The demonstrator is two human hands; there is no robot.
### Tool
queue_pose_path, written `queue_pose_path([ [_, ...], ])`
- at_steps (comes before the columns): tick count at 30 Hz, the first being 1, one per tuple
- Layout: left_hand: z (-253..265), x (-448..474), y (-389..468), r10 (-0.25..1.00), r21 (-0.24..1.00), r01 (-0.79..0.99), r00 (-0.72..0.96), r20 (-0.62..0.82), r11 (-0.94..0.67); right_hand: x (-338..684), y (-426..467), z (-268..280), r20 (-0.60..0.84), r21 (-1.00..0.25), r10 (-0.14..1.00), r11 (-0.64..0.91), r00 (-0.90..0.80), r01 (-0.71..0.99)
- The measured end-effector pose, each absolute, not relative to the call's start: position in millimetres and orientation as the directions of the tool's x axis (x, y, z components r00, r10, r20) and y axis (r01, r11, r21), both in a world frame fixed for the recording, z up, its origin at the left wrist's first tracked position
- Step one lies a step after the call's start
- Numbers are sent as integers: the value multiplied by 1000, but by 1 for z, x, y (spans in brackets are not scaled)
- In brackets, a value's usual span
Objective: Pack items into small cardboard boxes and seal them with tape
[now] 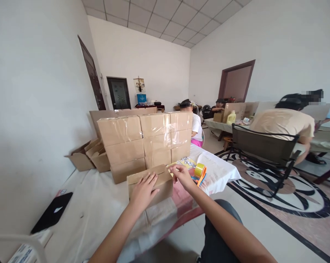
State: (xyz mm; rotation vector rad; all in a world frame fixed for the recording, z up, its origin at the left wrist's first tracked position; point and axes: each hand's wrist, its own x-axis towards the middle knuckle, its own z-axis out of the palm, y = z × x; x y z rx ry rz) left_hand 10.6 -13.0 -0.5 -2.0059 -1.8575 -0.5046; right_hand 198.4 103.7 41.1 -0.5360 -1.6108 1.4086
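A closed cardboard box [165,187] sits in front of me on the covered table. My left hand [143,190] lies flat on its top, fingers stretched out. At the box's upper right corner, the fingers of my right hand [182,176] are pinched together; what they hold, if anything, is too small to make out. Just right of that hand stands an orange tape dispenser [203,175] with a roll of yellowish tape [200,168]. Behind the box rises a stack of taped cardboard boxes [143,146], several of them in rows.
Open cardboard boxes [84,159] stand left of the stack. A black flat item [53,212] lies near the left wall. The white table cover [222,171] hangs over the right edge. One person [197,128] sits behind the stack, another [282,122] in a chair at right.
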Motion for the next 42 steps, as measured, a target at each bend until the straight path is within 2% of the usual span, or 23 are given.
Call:
queue_pose_path([
  [4, 7, 13, -18, 860, -5, 1000, 25, 510, -26, 169, 109, 58, 308, -951, 786, 243, -535, -190],
  [8, 9, 11, -16, 855, 59, 995, 34, 518, -75, 150, 108, 63, 281, -958, 783, 191, -555, -216],
  [11, 10, 5, -13, 867, 154, 982, 15, 498, -105, 142, 108, 62, 151, -981, 794, 47, -589, -188],
  [14, 14, -2, -14, 895, 237, 962, 17, 446, -136, 139, 111, 62, -13, -993, 779, -85, -627, -86],
  [20, 21, -6, -20, 937, 271, 959, -14, 350, -86, 142, 119, 71, -137, -987, 759, -156, -636, 27],
  [22, 19, -5, -20, 934, 247, 965, -10, 356, -84, 142, 120, 74, -108, -990, 742, -143, -662, 0],
  [25, 16, -3, -20, 923, 189, 978, 13, 384, -93, 138, 121, 76, 78, -973, 719, -95, -691, -209],
  [26, 15, -2, -22, 918, 166, 982, 18, 396, -91, 136, 121, 76, 96, -970, 714, -89, -694, -226],
  [27, 14, -1, -23, 913, 142, 986, 20, 408, -85, 134, 123, 76, 61, -979, 710, -94, -702, -180],
  [30, 15, 3, -29, 906, 93, 994, 14, 423, -59, 130, 127, 76, -184, -983, 695, -118, -695, 142],
  [32, 16, 5, -31, 905, 79, 995, 20, 424, -59, 130, 128, 79, -266, -958, 694, -110, -670, 266],
  [39, 18, 0, -28, 913, 105, 994, -5, 408, -42, 133, 117, 95, -328, -903, 735, -61, -593, 425],
  [41, 17, 0, -28, 913, 119, 992, -7, 408, -46, 135, 112, 106, -295, -910, 740, -24, -605, 415],
  [42, 17, 0, -29, 912, 128, 991, -9, 410, -47, 137, 111, 112, -237, -934, 732, 9, -639, 357],
])
